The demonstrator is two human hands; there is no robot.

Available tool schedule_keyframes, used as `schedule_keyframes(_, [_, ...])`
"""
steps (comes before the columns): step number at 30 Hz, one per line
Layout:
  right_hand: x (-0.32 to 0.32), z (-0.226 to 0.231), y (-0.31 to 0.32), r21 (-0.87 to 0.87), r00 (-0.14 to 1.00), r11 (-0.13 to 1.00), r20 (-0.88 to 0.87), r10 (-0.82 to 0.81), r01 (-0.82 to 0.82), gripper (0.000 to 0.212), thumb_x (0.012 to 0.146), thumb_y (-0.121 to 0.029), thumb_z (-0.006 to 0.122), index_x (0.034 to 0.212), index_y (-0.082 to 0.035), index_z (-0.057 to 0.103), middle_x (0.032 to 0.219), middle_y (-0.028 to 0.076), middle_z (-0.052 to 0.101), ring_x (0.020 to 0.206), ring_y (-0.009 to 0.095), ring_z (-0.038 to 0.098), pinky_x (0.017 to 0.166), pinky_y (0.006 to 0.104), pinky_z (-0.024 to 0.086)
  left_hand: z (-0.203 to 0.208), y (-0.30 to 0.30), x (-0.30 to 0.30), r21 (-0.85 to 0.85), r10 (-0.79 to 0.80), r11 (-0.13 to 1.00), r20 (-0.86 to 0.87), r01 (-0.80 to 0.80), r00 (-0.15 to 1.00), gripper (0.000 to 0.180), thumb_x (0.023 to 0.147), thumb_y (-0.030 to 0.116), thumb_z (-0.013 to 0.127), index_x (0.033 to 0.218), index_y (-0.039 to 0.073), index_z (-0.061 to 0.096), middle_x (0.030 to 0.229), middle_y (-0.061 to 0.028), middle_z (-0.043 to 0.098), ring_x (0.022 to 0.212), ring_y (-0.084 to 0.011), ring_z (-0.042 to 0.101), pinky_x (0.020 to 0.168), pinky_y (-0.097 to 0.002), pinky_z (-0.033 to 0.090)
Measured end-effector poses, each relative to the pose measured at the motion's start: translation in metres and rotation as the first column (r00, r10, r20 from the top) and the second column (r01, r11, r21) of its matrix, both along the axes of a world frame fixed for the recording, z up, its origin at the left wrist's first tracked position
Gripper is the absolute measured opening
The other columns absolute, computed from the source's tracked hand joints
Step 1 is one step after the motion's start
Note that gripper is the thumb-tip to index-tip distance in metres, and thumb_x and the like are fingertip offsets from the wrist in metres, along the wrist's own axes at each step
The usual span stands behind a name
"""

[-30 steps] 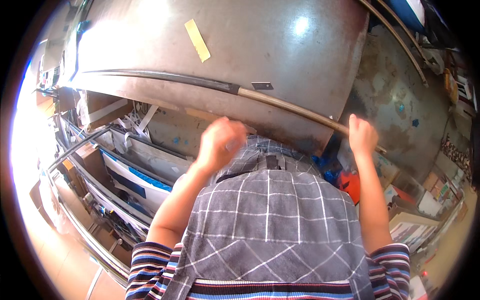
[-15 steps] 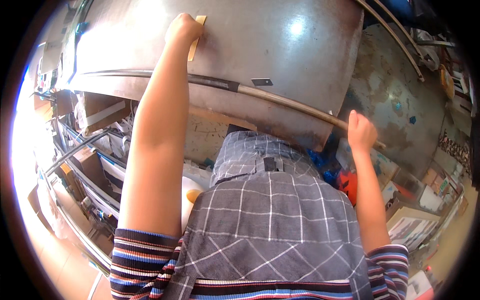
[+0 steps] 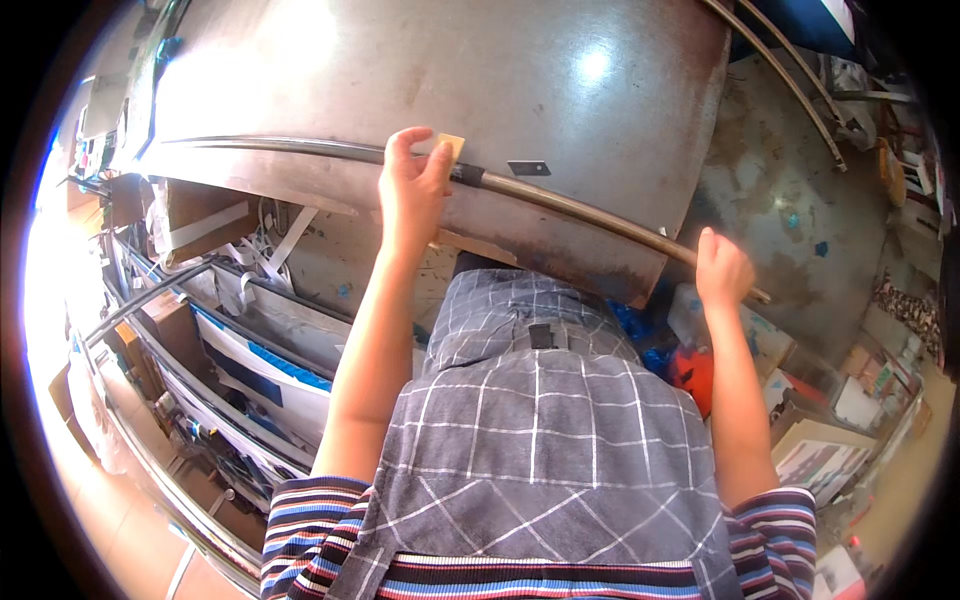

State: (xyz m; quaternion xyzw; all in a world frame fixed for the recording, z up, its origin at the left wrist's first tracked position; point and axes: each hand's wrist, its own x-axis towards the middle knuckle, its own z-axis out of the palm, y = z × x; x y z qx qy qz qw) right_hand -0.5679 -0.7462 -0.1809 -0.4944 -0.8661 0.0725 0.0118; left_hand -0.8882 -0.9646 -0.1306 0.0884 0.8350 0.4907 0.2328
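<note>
One long rod across a metal surface, held at two places

The rod [image 3: 600, 212] lies with its long axis running from far left to near right over the grey metal surface [image 3: 560, 90], its left part dark and its right part tan. The left hand [image 3: 415, 185] sits on the rod near its middle, pinching one small yellow pad [image 3: 451, 147] against it with thumb and fingers closed. The right hand [image 3: 722, 268] is clenched around the rod close to its near right end, just off the surface's edge. One small dark tag [image 3: 528, 168] lies just beyond the rod, nearer the left hand.
</note>
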Motion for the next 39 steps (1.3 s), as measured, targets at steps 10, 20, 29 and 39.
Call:
schedule_keyframes(10, [0.002, -0.001, 0.003, -0.035, 0.999, 0.999, 0.030, -0.013, 0.014, 0.045, 0.094, -0.041, 0.049, 0.067, -0.008, 0.064, 0.070, 0.020, 0.064, 0.068, 0.043, 0.063, 0.061, 0.0510, 0.049, -0.015, -0.008, 0.029, 0.051, 0.027, 0.999, -0.229, -0.016, 0.973, 0.027, 0.091, 0.021, 0.068, 0.081, -0.001, 0.054, 0.060, -0.0101, 0.058, 0.052, -0.0155, 0.055, 0.053, -0.0332, 0.046])
schedule_keyframes(20, [0.001, 0.000, 0.004, -0.031, 1.000, 1.000, 0.002, 0.001, -0.001, 0.047, 0.095, -0.042, 0.047, 0.068, -0.007, 0.065, 0.071, 0.021, 0.064, 0.069, 0.044, 0.062, 0.062, 0.0520, 0.048, -0.003, -0.003, 0.034, 0.030, 0.035, 0.999, -0.184, -0.030, 0.982, 0.025, 0.090, 0.019, 0.069, 0.081, 0.000, 0.055, 0.065, -0.0134, 0.061, 0.059, -0.0197, 0.060, 0.058, -0.0335, 0.048])
schedule_keyframes(29, [0.005, 0.001, 0.000, -0.046, 0.998, 0.998, 0.036, -0.052, 0.053, 0.047, 0.093, -0.042, 0.048, 0.066, -0.007, 0.064, 0.071, 0.021, 0.064, 0.069, 0.044, 0.062, 0.062, 0.0529, 0.048, -0.020, -0.018, 0.043, -0.072, -0.038, 0.997, -0.195, 0.024, 0.980, 0.024, 0.088, 0.017, 0.070, 0.079, 0.001, 0.054, 0.061, -0.0112, 0.060, 0.056, -0.0158, 0.058, 0.053, -0.0315, 0.045])
schedule_keyframes(39, [0.001, -0.001, 0.006, -0.069, 0.996, 0.997, 0.077, -0.040, 0.045, 0.047, 0.094, -0.042, 0.047, 0.068, -0.007, 0.065, 0.072, 0.022, 0.065, 0.071, 0.044, 0.063, 0.064, 0.0531, 0.048, -0.021, -0.014, 0.045, -0.016, -0.035, 0.999, -0.198, 0.032, 0.980, 0.029, 0.090, 0.020, 0.069, 0.079, -0.001, 0.052, 0.061, -0.0133, 0.058, 0.055, -0.0203, 0.056, 0.056, -0.0339, 0.046])
